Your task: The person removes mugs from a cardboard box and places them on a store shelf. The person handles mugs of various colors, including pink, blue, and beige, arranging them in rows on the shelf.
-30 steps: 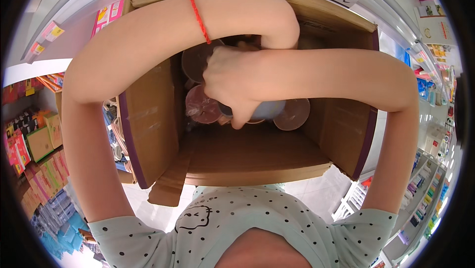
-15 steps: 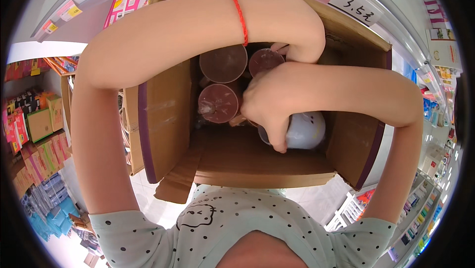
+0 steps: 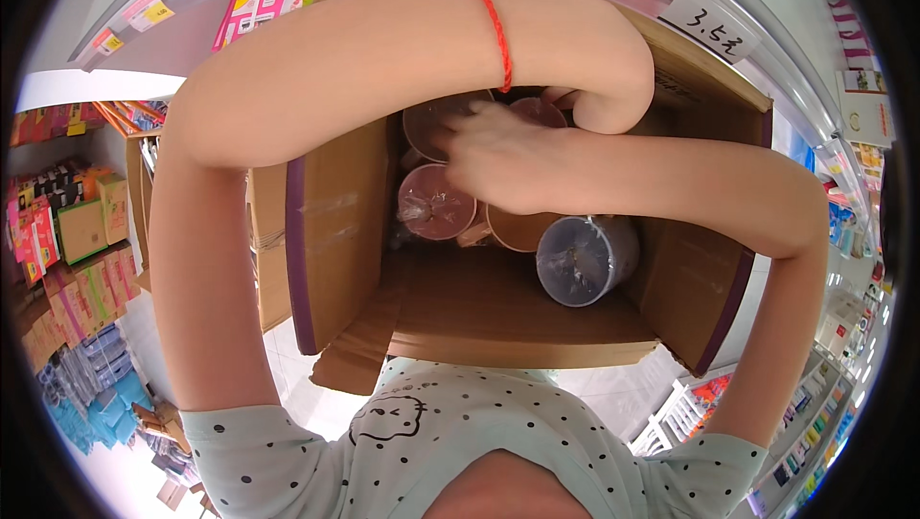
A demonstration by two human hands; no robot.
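Here, we can't tell whether left grip or right grip is clamped; best go gently past the pink cup nearside-left of the latter.

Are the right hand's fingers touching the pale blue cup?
Apart. The head view shows the fingers of the right hand up and left of the pale blue cup, with a brown cup partly visible between them.

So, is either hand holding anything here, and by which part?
It cannot be told for certain. The left hand is near the rim of a reddish cup, its grip unclear; the right hand, blurred over the upper-left cup, shows no clear hold.
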